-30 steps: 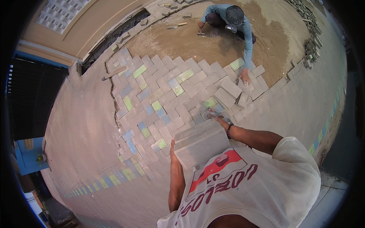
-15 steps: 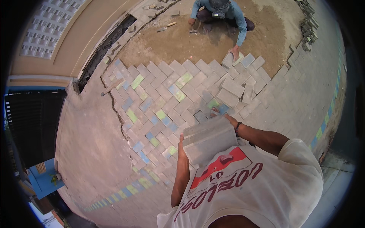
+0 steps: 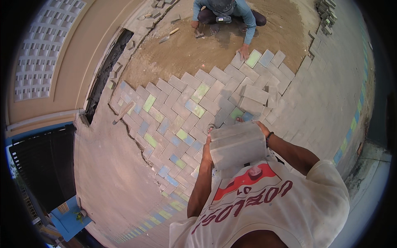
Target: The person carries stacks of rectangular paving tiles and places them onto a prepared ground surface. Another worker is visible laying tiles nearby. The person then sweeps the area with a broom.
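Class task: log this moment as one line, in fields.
hands: left hand and right hand carry stacked grey pavers at chest | ahead: herringbone paving | co-worker: crouched on sand

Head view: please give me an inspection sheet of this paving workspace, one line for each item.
Surface: paved ground of grey blocks, with a patch of bare sand not yet covered.
Job's things: stack of grey paving blocks carried against the chest; herringbone patch with some green and blue blocks.
Clutter: loose blocks lying on the laid ones; a pile of blocks at the far edge; rubble by the open trench.
Hands: left hand and right hand grip the stack at its sides.
Cables: nothing seen.
Surroundings: a co-worker crouches on the sand, one hand on a block; beige wall to the left.
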{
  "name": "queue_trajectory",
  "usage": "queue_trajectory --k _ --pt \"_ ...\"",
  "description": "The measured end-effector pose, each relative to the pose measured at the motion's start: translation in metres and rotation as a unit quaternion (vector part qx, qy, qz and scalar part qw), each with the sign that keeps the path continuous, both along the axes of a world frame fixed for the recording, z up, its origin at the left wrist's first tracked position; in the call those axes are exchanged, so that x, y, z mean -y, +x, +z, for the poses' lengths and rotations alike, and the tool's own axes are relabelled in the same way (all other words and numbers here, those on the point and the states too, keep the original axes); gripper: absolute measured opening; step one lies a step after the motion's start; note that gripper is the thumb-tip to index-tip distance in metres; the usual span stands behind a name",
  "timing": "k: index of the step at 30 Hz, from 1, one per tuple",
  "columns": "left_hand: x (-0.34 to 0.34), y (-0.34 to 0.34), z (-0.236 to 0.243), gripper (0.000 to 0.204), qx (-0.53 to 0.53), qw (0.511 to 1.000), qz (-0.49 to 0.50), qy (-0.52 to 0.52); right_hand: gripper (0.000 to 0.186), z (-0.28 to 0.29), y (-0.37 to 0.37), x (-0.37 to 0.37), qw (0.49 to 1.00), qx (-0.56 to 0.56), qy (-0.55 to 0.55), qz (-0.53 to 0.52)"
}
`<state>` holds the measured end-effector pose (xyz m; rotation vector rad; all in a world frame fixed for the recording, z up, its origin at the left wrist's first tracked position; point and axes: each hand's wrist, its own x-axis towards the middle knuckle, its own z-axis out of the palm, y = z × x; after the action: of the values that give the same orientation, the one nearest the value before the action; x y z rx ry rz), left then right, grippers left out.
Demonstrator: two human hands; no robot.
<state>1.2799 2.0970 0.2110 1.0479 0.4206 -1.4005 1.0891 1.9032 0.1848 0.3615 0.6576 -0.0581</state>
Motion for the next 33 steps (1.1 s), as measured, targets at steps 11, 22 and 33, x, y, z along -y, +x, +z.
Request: queue_trajectory --k 11,22,33 --pt "0.044 0.101 -0.056 0.053 0.021 0.991 -0.134 0.001 0.041 -0.083 0.036 -0.033 0.951 -0.239 -0.196 0.022" --pt "0.049 0.179 -0.271 0.056 -0.031 0.992 -0.106 0.065 0.039 -0.298 0.124 -0.009 0.966 -0.216 -0.139 -0.026" --pt "0.094 0.194 -0.505 0.062 -0.118 0.989 -0.028 0.089 0.048 -0.501 0.168 0.068 0.892 -0.341 -0.240 0.175"
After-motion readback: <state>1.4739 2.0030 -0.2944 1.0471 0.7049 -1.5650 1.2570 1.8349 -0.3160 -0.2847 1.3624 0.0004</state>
